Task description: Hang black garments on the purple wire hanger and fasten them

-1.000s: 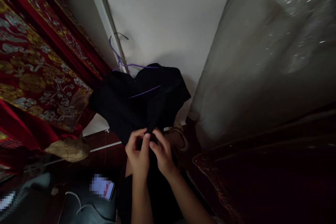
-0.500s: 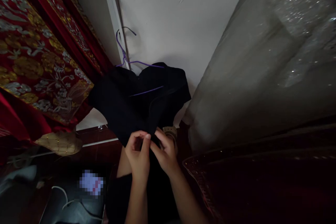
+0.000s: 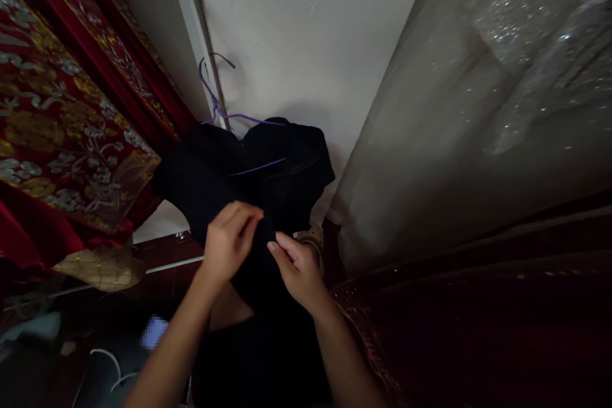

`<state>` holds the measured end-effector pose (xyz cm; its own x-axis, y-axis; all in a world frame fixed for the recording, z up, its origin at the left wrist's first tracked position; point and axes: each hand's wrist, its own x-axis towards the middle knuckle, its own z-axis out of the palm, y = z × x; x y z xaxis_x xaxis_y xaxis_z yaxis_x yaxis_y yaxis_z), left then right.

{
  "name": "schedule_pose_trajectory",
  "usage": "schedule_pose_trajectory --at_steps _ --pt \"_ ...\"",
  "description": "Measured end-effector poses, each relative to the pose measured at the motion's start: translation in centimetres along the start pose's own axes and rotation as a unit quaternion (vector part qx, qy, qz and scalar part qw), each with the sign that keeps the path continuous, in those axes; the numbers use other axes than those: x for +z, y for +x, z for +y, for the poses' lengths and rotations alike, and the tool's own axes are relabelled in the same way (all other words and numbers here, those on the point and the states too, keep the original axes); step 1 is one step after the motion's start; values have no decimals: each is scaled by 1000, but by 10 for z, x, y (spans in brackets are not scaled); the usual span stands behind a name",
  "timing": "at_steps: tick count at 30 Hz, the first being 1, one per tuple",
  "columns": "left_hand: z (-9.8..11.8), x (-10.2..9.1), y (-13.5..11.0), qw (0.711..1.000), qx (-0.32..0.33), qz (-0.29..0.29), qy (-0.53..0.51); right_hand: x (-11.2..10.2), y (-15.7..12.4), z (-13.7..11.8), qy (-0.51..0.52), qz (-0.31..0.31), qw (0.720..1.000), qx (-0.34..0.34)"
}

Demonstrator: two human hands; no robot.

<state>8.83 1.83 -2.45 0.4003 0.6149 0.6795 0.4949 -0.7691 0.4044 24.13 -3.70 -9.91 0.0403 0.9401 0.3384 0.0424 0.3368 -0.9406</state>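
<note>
Left hand [image 3: 229, 239] has gone up twd 11 o'clock, leaving right hand [image 3: 301, 271] at approx its old spot on the cloth, as I see it remotely via head cam. Half a sec ago both hands' fingertips met at one point on the dark top [image 3: 215, 172]; now a short run of its edge shows between them. View has swung slightly too, so part of the shift is the cam's, not the hands'.

My read: the work has gone from one shared point to two, w/ the right as anchor & the left busy higher up the edge.

Grip: R thumb & forefinger look closed on the top's edge. L fingers are bunched w/ tips against the cloth; whether any is caught between them I can't tell, too dark.

Top hangs at 12 from the hands, on a purple hanger [image 3: 251, 117], its lower bar visible thru the open neck. Hook sits by a pale post [image 3: 189, 6] at 11; whether it's hung there is unclear.

Around: red robe [image 3: 71, 121] w/ gold & silver embroidery at 10, nr the top's shoulder; pale sparkly gown [image 3: 406, 159] at 2; tan shoe [image 3: 313, 234] just past the R hand at 1; lit screen [image 3: 153, 331], pixelated, at 8 beside the L forearm.
</note>
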Motion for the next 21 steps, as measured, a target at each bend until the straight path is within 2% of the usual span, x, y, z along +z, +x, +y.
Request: schedule_pose_trajectory --at_steps 1,3,6,8,10,11,13,15,16,18,21 --pt "-6 -10 19 999 16 -1 32 -3 0 0 -14 -8 1000 0" --pt "-18 -32 59 993 34 36 109 -9 0 0 -51 -45 998 -3" --pt "-32 -59 109 977 59 75 192 -20 9 -7 -131 -162 978 -3" --pt "-34 -68 126 972 66 77 214 -27 25 -21 -189 -251 949 -11" --pt "-33 -68 127 973 62 78 206 -31 49 -43 -202 -281 937 -50" --pt "-31 -66 124 975 57 80 199 -31 64 -55 -187 -261 943 -82" --pt "-27 -62 114 977 49 81 190 -27 95 -77 -148 -164 963 -153" --pt "-23 -59 105 977 45 84 188 -19 125 -92 -137 -65 966 -211" --pt "-22 -58 102 978 44 86 187 -14 138 -96 -142 -36 961 -234" --pt "-20 -58 99 978 41 95 181 -7 161 -97 -161 -10 950 -266" --pt "-19 -56 99 979 32 114 167 -4 179 -93 -184 -3 942 -280"
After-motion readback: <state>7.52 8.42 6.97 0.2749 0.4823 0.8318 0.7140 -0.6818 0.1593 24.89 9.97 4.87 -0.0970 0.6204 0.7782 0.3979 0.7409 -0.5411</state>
